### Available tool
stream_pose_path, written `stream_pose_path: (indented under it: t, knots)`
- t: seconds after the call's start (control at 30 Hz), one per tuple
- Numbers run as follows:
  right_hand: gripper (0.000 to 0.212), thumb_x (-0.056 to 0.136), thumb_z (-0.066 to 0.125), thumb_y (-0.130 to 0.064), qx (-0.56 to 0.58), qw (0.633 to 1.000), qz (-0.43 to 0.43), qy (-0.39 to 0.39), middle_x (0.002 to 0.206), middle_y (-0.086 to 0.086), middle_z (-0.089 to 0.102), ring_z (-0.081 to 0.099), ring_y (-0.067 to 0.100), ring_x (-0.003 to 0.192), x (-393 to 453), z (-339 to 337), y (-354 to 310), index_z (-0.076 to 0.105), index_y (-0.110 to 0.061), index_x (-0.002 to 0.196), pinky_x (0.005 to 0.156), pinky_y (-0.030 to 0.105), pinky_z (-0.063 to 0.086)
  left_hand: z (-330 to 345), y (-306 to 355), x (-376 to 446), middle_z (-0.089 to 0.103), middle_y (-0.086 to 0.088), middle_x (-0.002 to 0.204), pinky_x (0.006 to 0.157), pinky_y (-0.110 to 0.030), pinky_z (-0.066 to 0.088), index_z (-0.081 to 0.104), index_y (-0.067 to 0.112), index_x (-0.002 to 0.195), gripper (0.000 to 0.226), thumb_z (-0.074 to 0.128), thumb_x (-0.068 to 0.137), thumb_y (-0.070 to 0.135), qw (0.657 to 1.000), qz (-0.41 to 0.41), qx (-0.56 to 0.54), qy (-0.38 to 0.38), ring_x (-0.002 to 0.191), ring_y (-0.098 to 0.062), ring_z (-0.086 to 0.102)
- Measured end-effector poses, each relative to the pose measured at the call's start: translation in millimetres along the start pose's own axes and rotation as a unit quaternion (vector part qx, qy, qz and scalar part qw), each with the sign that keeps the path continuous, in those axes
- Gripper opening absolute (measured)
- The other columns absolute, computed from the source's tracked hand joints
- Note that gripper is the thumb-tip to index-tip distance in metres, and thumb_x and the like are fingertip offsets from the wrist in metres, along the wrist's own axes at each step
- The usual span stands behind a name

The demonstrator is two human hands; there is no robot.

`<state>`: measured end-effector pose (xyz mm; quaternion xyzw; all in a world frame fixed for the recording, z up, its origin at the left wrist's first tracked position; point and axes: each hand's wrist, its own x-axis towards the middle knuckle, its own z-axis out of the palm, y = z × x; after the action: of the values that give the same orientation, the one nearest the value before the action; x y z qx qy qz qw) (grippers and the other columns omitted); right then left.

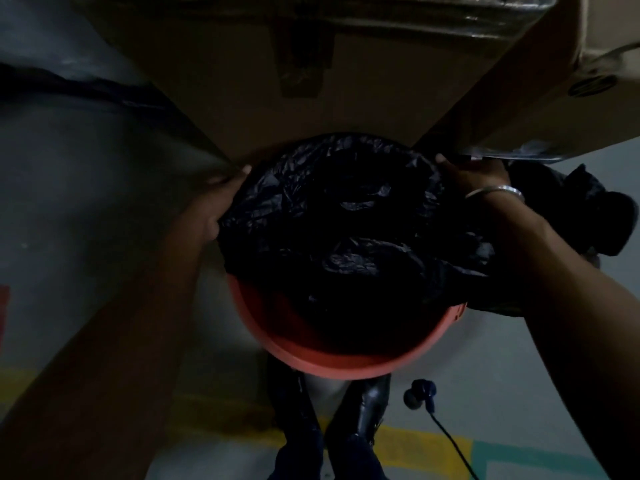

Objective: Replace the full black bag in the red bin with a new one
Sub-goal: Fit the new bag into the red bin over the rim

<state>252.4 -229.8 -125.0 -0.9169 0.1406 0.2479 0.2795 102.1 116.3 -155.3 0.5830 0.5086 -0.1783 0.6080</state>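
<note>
The red bin (332,363) stands on the floor in front of my feet, seen from above. A crinkled black bag (339,216) is draped over its mouth and covers the far and side rim; the near rim shows bare red. My left hand (223,199) grips the bag's edge at the bin's left side. My right hand (474,183), with a metal bangle on the wrist, holds the bag's edge at the right side. Another bunched black bag (585,209) lies on the floor just right of the bin, partly hidden by my right arm.
Large cardboard boxes (298,81) stand close behind the bin and to its right (540,98). My dark shoes (329,420) are just below the bin. A dark plug with a cable (420,396) lies on the grey floor at lower right, near yellow floor marking (422,448).
</note>
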Motion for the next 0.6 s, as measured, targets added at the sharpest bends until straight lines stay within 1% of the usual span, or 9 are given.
stream_pose_path:
  t: [0.07,0.1,0.13,0.2,0.27,0.3,0.37,0.47,0.6]
  knots:
    - [0.053,0.085,0.062,-0.058,0.011,1.000,0.012,0.012,0.087,0.015,0.069,0.064,0.030,0.094,-12,-2,6,0.068,-0.006,0.076,0.083,0.034,0.047,-3,-9,-8,0.060,0.001,0.131,0.100,-0.036,0.047,0.059,0.024,0.129,0.074,0.068,0.071,0.069,1.000,0.005,0.006,0.005,0.116,-0.020,0.059]
    - [0.055,0.086,0.060,-0.058,-0.003,1.000,0.009,0.023,0.072,0.014,0.062,0.063,0.033,0.087,-18,-3,11,0.059,-0.009,0.061,0.074,0.034,0.043,-3,-14,-12,0.059,0.004,0.131,0.099,-0.032,0.046,0.058,0.023,0.131,0.074,0.064,0.074,0.070,1.000,0.018,0.017,0.018,0.116,-0.018,0.057]
    - [0.058,0.086,0.059,-0.058,-0.012,0.999,0.003,0.041,0.066,0.014,0.056,0.062,0.034,0.083,-25,-2,15,0.050,-0.010,0.055,0.069,0.033,0.038,-4,-21,-15,0.057,0.006,0.130,0.096,-0.029,0.043,0.057,0.023,0.131,0.070,0.059,0.079,0.070,0.998,0.026,0.029,0.039,0.114,-0.016,0.055]
    - [0.058,0.084,0.060,-0.060,0.006,0.997,-0.010,0.076,0.074,0.015,0.061,0.065,0.035,0.086,-34,-1,26,0.054,-0.007,0.061,0.067,0.032,0.039,-9,-33,-23,0.056,0.006,0.128,0.096,-0.030,0.041,0.058,0.029,0.129,0.071,0.052,0.077,0.077,0.996,0.037,0.056,0.061,0.114,-0.018,0.054]
    - [0.053,0.081,0.063,-0.060,0.029,0.995,-0.021,0.093,0.091,0.015,0.070,0.067,0.032,0.093,-45,-1,34,0.066,-0.007,0.084,0.076,0.036,0.050,-16,-43,-28,0.062,0.003,0.123,0.096,-0.037,0.047,0.063,0.033,0.115,0.081,0.053,0.060,0.091,0.996,0.008,0.054,0.076,0.106,-0.022,0.060]
    - [0.053,0.080,0.064,-0.060,0.034,0.994,-0.026,0.096,0.097,0.014,0.072,0.067,0.031,0.096,-49,-1,38,0.068,-0.008,0.093,0.082,0.038,0.053,-20,-47,-30,0.066,0.001,0.117,0.091,-0.037,0.051,0.064,0.030,0.111,0.081,0.054,0.058,0.091,0.996,-0.001,0.050,0.080,0.101,-0.021,0.063]
    - [0.054,0.078,0.067,-0.059,0.034,0.995,-0.026,0.095,0.102,0.013,0.072,0.067,0.030,0.100,-60,-3,44,0.069,-0.010,0.101,0.087,0.040,0.053,-26,-57,-36,0.070,0.003,0.102,0.077,-0.029,0.053,0.068,0.025,0.107,0.070,0.059,0.067,0.081,0.997,0.017,0.043,0.066,0.091,-0.016,0.066]
    - [0.056,0.078,0.072,-0.052,0.040,0.995,-0.010,0.094,0.108,0.015,0.070,0.065,0.030,0.104,-77,-4,53,0.066,-0.007,0.110,0.086,0.032,0.047,-31,-73,-45,0.072,-0.005,0.098,0.076,-0.033,0.055,0.071,0.021,0.098,0.067,0.078,0.055,0.072,0.997,0.019,0.055,0.057,0.088,-0.020,0.069]
    - [0.050,0.079,0.075,-0.044,0.037,0.993,0.016,0.108,0.106,0.016,0.070,0.065,0.031,0.103,-100,0,62,0.064,-0.006,0.110,0.087,0.033,0.046,-32,-86,-53,0.069,-0.010,0.095,0.067,-0.029,0.053,0.067,0.007,0.105,0.046,0.082,0.073,0.036,0.994,0.038,0.039,0.092,0.083,-0.021,0.065]
